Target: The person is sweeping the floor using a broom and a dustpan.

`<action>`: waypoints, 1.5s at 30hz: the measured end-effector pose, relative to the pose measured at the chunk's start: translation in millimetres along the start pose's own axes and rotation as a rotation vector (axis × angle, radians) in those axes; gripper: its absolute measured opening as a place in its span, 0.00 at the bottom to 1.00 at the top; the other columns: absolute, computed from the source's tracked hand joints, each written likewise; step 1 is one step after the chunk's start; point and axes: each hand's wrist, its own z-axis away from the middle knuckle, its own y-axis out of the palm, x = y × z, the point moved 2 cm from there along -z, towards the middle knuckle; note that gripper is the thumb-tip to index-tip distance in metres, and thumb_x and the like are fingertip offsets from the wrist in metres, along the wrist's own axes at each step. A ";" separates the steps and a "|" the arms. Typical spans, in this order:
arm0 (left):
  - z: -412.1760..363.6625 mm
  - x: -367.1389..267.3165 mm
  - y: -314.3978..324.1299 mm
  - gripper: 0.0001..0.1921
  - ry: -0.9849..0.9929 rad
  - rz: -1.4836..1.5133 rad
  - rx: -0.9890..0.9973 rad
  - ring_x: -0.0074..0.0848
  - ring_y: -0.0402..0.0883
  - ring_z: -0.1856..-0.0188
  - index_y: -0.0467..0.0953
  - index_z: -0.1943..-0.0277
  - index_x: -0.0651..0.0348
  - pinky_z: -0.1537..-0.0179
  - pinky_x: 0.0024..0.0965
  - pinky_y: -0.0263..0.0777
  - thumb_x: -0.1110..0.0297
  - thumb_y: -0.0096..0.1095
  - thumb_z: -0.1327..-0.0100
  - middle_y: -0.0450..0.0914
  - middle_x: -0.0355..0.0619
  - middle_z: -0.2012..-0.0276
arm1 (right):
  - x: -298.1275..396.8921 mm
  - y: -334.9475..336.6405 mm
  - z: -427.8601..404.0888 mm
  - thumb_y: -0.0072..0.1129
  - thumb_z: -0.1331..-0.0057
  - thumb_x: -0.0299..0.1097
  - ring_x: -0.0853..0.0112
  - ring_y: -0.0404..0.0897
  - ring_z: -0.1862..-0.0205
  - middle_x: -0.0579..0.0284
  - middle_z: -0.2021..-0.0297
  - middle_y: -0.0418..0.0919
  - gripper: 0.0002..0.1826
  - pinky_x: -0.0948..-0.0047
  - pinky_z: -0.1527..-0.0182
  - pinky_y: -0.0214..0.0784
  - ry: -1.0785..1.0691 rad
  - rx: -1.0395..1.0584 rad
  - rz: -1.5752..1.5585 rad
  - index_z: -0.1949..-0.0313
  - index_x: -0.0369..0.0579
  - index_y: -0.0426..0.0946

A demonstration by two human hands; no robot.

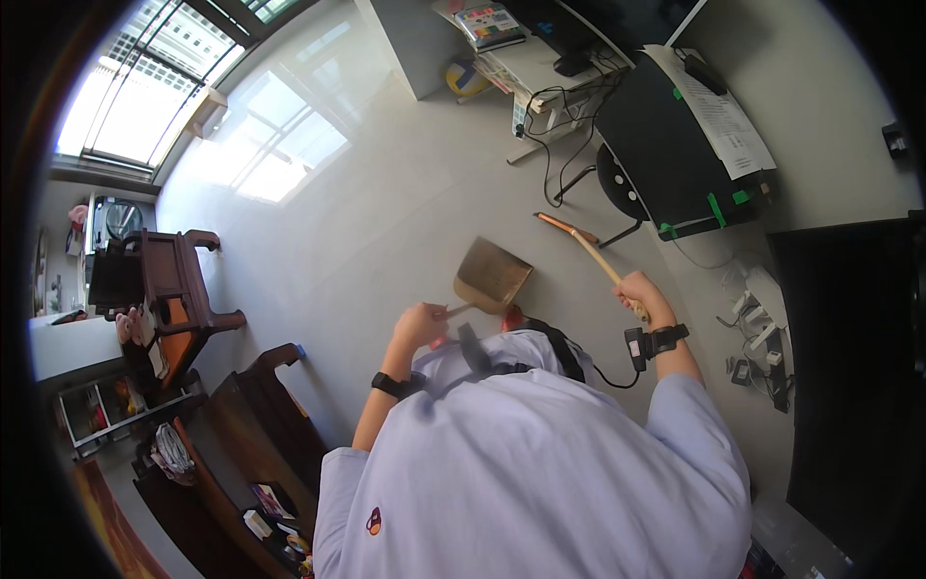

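My left hand [421, 324] grips the thin handle of a dustpan [493, 275]. The dustpan's brownish, worn pan lies low over the tiled floor [405, 188], in front of my feet. In my right hand [639, 291] is the light wooden handle of a broom [597, 258], held partway along with its end sticking out below my fist. The broom's narrow orange-brown head [566, 226] is down at the floor, beside the legs of a black chair [618, 184]. A gap of floor separates the broom head from the dustpan.
Right of me, a black board [665, 159] with papers and green tape sits over the chair. Cables [553, 145] hang from the white desk [532, 72]. Power strips [767, 333] lie along the right wall near a large black screen [854, 362]. Dark wooden furniture [181, 282] stands left.
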 end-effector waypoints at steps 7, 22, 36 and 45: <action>-5.8 -17.8 3.8 0.16 -0.009 -0.050 -0.008 0.34 0.77 0.72 0.77 0.62 0.48 0.67 0.31 0.70 0.66 0.50 0.57 0.78 0.46 0.76 | 10.8 -27.7 11.3 0.50 0.55 0.23 0.60 0.78 0.76 0.46 0.80 0.75 0.11 0.68 0.73 0.69 -0.064 -0.201 0.462 0.70 0.31 0.73; -34.1 -42.7 -7.5 0.12 0.040 -0.163 -0.067 0.38 0.76 0.64 0.78 0.64 0.46 0.63 0.35 0.69 0.63 0.53 0.53 0.78 0.45 0.68 | -0.4 -23.1 -100.6 0.47 0.52 0.25 0.65 0.76 0.80 0.47 0.80 0.74 0.12 0.71 0.78 0.69 -0.005 -0.200 -0.336 0.68 0.29 0.70; -106.1 -91.5 -74.7 0.16 0.208 -0.334 0.093 0.37 0.76 0.71 0.76 0.62 0.51 0.69 0.35 0.69 0.68 0.52 0.57 0.77 0.46 0.75 | 125.5 15.0 -185.6 0.45 0.53 0.24 0.63 0.76 0.82 0.46 0.82 0.73 0.10 0.70 0.79 0.70 0.071 -0.378 -0.565 0.72 0.29 0.69; -139.2 -106.1 -94.1 0.17 0.253 -0.392 0.173 0.37 0.75 0.72 0.76 0.61 0.50 0.69 0.36 0.69 0.68 0.51 0.58 0.77 0.46 0.76 | 78.1 21.9 -141.1 0.45 0.46 0.24 0.68 0.76 0.80 0.54 0.78 0.75 0.11 0.73 0.80 0.69 0.162 -0.172 0.059 0.62 0.36 0.68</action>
